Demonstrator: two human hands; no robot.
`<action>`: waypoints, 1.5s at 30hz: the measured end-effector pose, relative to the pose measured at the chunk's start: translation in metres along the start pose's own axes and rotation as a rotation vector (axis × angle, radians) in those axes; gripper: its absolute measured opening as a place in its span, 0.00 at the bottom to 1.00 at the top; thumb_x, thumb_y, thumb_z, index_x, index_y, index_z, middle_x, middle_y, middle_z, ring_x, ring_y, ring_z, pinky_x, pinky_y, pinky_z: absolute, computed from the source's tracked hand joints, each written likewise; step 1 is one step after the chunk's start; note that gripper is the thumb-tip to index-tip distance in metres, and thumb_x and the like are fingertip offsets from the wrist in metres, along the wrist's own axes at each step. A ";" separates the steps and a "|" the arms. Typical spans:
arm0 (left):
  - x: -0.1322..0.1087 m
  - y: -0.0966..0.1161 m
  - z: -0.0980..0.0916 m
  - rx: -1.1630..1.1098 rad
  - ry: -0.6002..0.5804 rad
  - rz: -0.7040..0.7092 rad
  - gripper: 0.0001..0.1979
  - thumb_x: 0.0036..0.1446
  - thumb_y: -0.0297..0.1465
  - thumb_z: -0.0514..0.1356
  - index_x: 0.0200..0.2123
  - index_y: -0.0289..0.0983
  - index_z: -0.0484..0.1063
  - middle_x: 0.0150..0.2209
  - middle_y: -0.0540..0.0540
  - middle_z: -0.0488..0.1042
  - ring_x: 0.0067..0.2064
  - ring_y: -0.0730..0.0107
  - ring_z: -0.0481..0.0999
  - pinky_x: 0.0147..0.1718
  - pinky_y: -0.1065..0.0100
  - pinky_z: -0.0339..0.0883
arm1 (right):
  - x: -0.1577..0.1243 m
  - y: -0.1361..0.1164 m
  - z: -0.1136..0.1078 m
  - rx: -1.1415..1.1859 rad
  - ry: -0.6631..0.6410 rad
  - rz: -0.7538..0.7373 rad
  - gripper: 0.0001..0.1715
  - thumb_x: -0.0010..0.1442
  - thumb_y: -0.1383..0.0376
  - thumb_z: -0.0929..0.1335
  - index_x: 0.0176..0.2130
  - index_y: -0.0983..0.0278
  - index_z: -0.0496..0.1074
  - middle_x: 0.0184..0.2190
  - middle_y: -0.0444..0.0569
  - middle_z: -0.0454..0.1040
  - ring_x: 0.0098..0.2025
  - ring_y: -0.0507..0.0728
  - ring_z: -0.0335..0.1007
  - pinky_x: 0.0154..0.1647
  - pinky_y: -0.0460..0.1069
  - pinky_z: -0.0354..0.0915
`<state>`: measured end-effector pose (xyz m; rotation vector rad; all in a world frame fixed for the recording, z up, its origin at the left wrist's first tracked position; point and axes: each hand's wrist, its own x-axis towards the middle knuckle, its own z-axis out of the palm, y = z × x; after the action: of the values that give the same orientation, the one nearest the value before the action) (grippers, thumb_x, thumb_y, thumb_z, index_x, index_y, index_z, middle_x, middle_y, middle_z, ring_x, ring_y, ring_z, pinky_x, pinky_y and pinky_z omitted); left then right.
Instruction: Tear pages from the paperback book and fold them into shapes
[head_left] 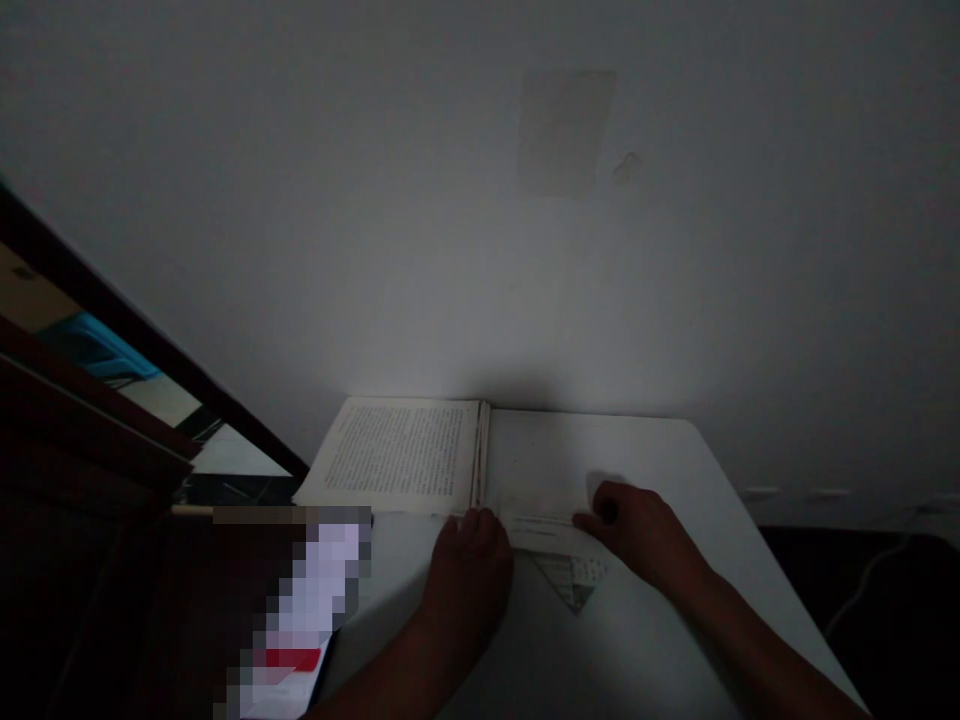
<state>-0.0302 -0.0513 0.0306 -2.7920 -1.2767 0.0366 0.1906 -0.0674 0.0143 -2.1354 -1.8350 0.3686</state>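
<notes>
A partly folded sheet of printed paper (551, 540) lies on the white table (600, 650). Its lower part narrows to a triangular tip pointing toward me, with print showing there. My left hand (471, 560) is closed at the paper's left side, fingers curled over its edge; the fingertips are partly hidden. At the right end of the paper, my right hand (637, 530) pinches the edge between thumb and bent forefinger. An open book or stack of printed pages (397, 450) sits just beyond my left hand.
A pale wall (420, 250) rises behind the table. Left of my left arm is a phone-like device (319, 590) with a blurred bright screen. A dark frame (150, 310) slants along the left, with a blue object (105, 340) beyond it. The light is dim.
</notes>
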 end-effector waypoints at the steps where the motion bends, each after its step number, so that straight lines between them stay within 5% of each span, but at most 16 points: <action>1: -0.003 0.000 0.000 -0.011 0.019 -0.009 0.12 0.48 0.19 0.52 0.36 0.29 0.72 0.34 0.38 0.71 0.38 0.54 0.70 0.34 0.56 0.65 | 0.000 0.000 0.000 0.002 0.000 0.000 0.14 0.50 0.54 0.68 0.23 0.62 0.68 0.23 0.47 0.74 0.25 0.55 0.68 0.25 0.47 0.56; 10: -0.016 0.035 -0.008 -0.224 0.325 -0.015 0.17 0.47 0.22 0.52 0.42 0.31 0.69 0.39 0.38 0.70 0.40 0.55 0.68 0.40 0.54 0.66 | -0.004 0.002 0.003 0.010 0.031 -0.012 0.14 0.52 0.55 0.67 0.23 0.62 0.68 0.23 0.46 0.73 0.25 0.55 0.67 0.26 0.47 0.57; 13: -0.007 0.053 0.000 -0.323 0.284 0.163 0.14 0.47 0.25 0.53 0.39 0.31 0.70 0.40 0.39 0.71 0.41 0.56 0.68 0.44 0.55 0.65 | -0.004 0.001 0.004 0.014 0.034 -0.023 0.13 0.52 0.57 0.67 0.23 0.62 0.67 0.23 0.46 0.72 0.25 0.55 0.67 0.27 0.47 0.58; 19: 0.012 0.074 0.037 -0.250 0.274 0.262 0.29 0.52 0.29 0.51 0.56 0.19 0.57 0.55 0.29 0.62 0.54 0.48 0.62 0.53 0.53 0.57 | -0.005 0.002 0.004 0.077 0.020 -0.054 0.11 0.54 0.59 0.66 0.23 0.61 0.67 0.23 0.45 0.72 0.26 0.54 0.68 0.29 0.47 0.60; 36: 0.006 0.064 0.050 -0.259 0.368 0.157 0.25 0.55 0.36 0.52 0.55 0.31 0.62 0.54 0.35 0.66 0.55 0.50 0.64 0.52 0.52 0.60 | -0.003 0.005 0.005 0.111 0.021 -0.036 0.14 0.53 0.57 0.67 0.22 0.62 0.67 0.21 0.44 0.72 0.24 0.54 0.68 0.28 0.47 0.60; 45: -0.009 0.032 0.046 -0.253 0.345 0.073 0.30 0.54 0.46 0.53 0.53 0.31 0.65 0.54 0.34 0.67 0.54 0.46 0.65 0.51 0.50 0.61 | -0.004 0.005 0.007 0.118 0.027 -0.021 0.15 0.53 0.55 0.67 0.22 0.61 0.67 0.22 0.44 0.72 0.25 0.54 0.68 0.27 0.47 0.59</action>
<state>-0.0139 -0.0764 -0.0178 -2.8712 -1.1635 -0.6149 0.1924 -0.0713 0.0059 -2.0316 -1.7733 0.4296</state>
